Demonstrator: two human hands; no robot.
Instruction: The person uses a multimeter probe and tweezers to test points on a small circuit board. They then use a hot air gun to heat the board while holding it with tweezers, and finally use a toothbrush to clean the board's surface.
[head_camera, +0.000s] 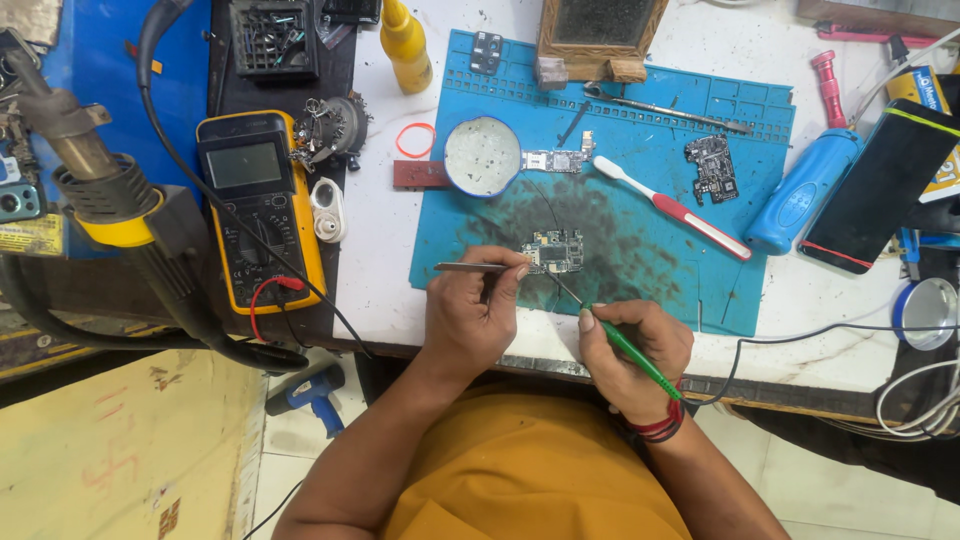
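Left hand (470, 315): low centre of the frame, fingers (515, 268) clamped on metal tweezers (470, 267) that lie level, their tip hidden near the board's left edge.
Right hand (630, 350): just right of the left one, fingers (588, 318) pinched together round a green-handled probe (625, 350); its thin dark tip slants up-left to the board.
Circuit board (553, 250): small, lies on the dark, stained middle of the blue mat, just above both hands.
Blue mat (640, 270): covers the centre of the white worktop (375, 270).
Toothbrush (672, 208): white and red, slanted on the mat, right of the board.
Round dish (482, 156): white inside, on the mat's upper left; a second small board (556, 160) touches its right side.
Third board (711, 167): dark, upper right of the mat.
Multimeter (260, 205): yellow, left of the frame, with a red lead plugged in.
Hot-air tool (100, 190): far left, on a thick black hose.
Yellow bottle (405, 45): top centre.
Blue cylinder (802, 192): right of the mat, beside a dark phone (880, 185).
Wrist: red and black bands (660, 425) on the right.
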